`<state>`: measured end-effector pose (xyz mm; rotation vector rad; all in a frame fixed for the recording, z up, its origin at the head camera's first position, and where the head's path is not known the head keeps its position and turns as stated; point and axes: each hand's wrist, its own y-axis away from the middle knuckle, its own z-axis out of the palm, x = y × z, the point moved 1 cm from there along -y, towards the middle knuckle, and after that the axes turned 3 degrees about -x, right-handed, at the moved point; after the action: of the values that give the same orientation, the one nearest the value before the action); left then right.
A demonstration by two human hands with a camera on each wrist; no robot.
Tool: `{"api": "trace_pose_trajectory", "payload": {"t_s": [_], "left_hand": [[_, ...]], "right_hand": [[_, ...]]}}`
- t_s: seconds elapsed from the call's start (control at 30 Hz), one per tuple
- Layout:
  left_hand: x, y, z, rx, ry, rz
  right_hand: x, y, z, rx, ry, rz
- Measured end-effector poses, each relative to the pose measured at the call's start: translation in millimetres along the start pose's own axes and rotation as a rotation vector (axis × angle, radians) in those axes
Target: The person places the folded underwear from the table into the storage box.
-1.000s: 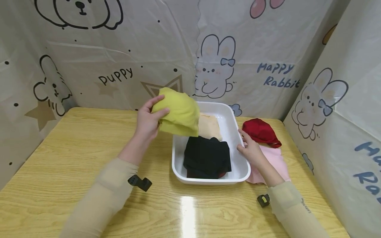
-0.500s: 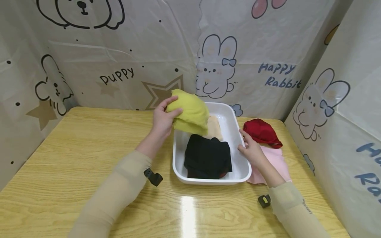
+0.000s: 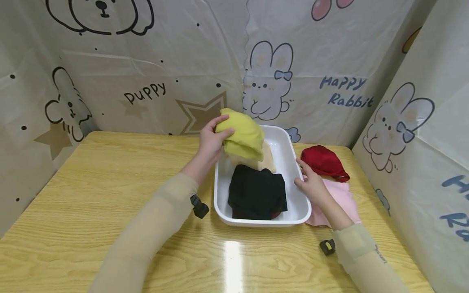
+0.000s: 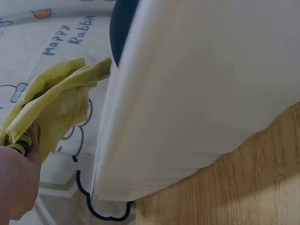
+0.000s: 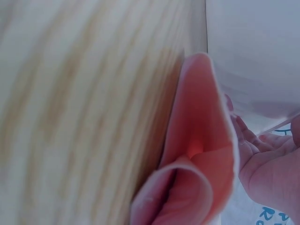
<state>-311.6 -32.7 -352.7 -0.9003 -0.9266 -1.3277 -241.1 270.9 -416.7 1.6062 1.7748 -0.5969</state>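
Note:
My left hand pinches one edge of a yellow folded cloth, thumb in front. The cloth hangs over the far left part of a white plastic tub; in the left wrist view its folded layers show. Beneath it, partly covered, a cream cloth lies in the tub. Nearer the front of the tub is a black folded cloth, a dark red edge showing under it. My right hand holds the tub's right rim, its fingers against the outer wall in the right wrist view.
Right of the tub, a dark red cloth and a pink cloth lie on the wooden table. The pink one sits just under my right wrist. Printed sheets hang behind and on both sides of the table.
My left hand has carried the yellow cloth rightward, further over the tub, covering more of its far left side. My right hand has stayed at the rim.

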Motion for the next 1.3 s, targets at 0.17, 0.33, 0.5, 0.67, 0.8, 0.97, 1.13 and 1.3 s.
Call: {"api": "trace_pose_trajectory", "payload": {"t_s": [0.17,0.33,0.5,0.67,0.8,0.97,1.13,1.3], "left_hand": [[-8.4,-9.4,4.5,-0.012,-0.041,-0.017],[-15.7,-16.3,8.5,-0.056,-0.134,-0.053],[-24.7,-21.6,9.9,-0.083,-0.216,-0.066],[-34.0,-23.8,13.2,-0.119,-0.169,-0.079],[-40.2,-23.8,16.5,-0.167,-0.132,-0.089],[-47.7,-24.4,14.3,-0.184,-0.18,-0.091],[-53.8,-27.1,9.6,-0.171,-0.243,-0.064],[-58.1,-28.6,8.3,-0.17,-0.282,-0.067]], "right_hand": [[-0.3,1.7,-0.9,-0.006,-0.001,0.007],[-0.2,2.3,-1.0,0.003,-0.003,-0.007],[0.1,1.9,0.2,0.007,-0.012,-0.013],[-0.2,1.9,-1.5,0.007,-0.012,-0.01],[0.1,1.4,-2.7,0.009,-0.009,-0.015],[-0.2,0.6,-0.9,0.007,-0.002,-0.025],[-0.1,0.8,0.2,0.007,-0.002,-0.024],[0.0,1.0,0.2,0.002,-0.006,-0.015]]}}
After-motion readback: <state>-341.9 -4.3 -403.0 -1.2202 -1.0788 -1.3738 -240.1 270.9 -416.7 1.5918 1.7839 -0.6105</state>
